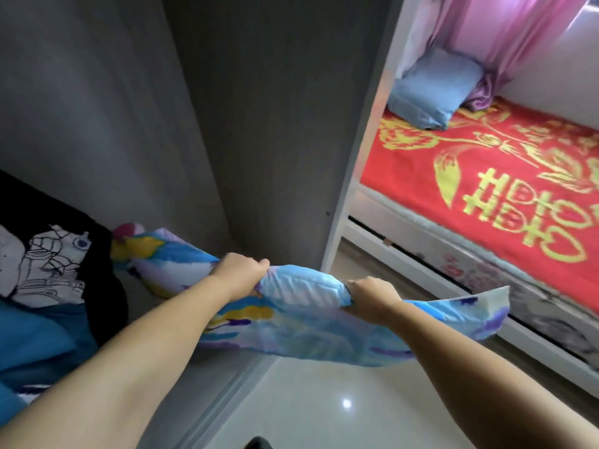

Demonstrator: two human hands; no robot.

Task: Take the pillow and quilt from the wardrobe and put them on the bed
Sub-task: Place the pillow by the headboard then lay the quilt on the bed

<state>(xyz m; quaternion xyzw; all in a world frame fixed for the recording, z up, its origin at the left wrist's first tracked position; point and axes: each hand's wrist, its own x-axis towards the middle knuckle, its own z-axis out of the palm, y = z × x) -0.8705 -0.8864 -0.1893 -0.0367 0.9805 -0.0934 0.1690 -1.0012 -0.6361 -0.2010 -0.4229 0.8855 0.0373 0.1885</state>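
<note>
Both hands grip a colourful quilt [301, 322], printed in blue, white, yellow and purple, holding it in the air in front of the open grey wardrobe [201, 124]. The left hand [240, 270] has its fingers [259, 264] closed tight over a bunched fold of the fabric, and the right hand [372, 296], just beside it, is clenched on the same upper edge. Between the two fists the cloth puffs up into a pale blue bulge. The far left end of the quilt reaches back into the wardrobe, while its right corner hangs free above the glossy floor [311, 400].

Inside the wardrobe on the left lie a black-and-white printed fabric [45, 264] and a blue cloth [35, 338] nearer the camera. To the right stands the bed [405, 251] with a white frame, covered by a red blanket [486, 189] with gold patterns. A light blue pillow [431, 89] rests at its far end, touching a pink curtain [492, 43].
</note>
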